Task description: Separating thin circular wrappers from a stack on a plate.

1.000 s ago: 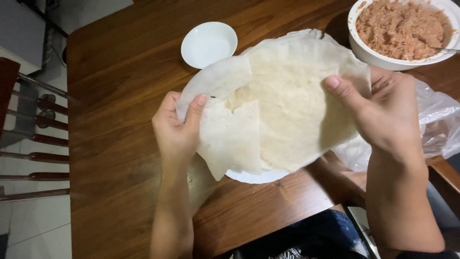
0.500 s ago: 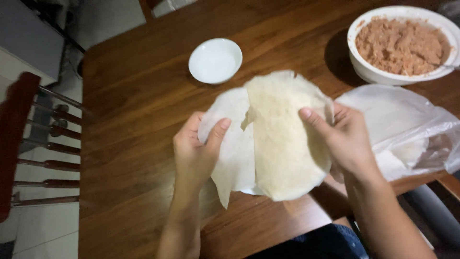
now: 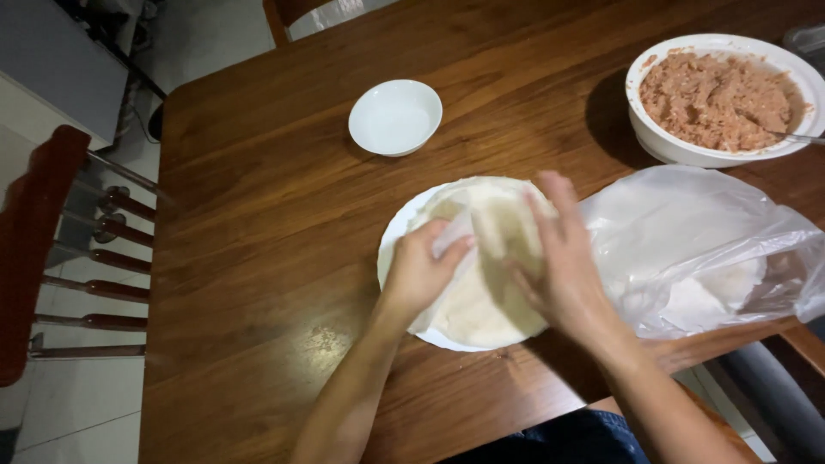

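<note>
Fingers over wrapper, wooden table

The right hand is motion-blurred; its finger positions cannot be resolved. Both hands cover the middle of the wrapper sheets and much of the white plate near the table's front edge. The spoon handle in the filling bowl is cut off by the picture's right edge.

Single head view, steeply downward, close over wooden table
</note>
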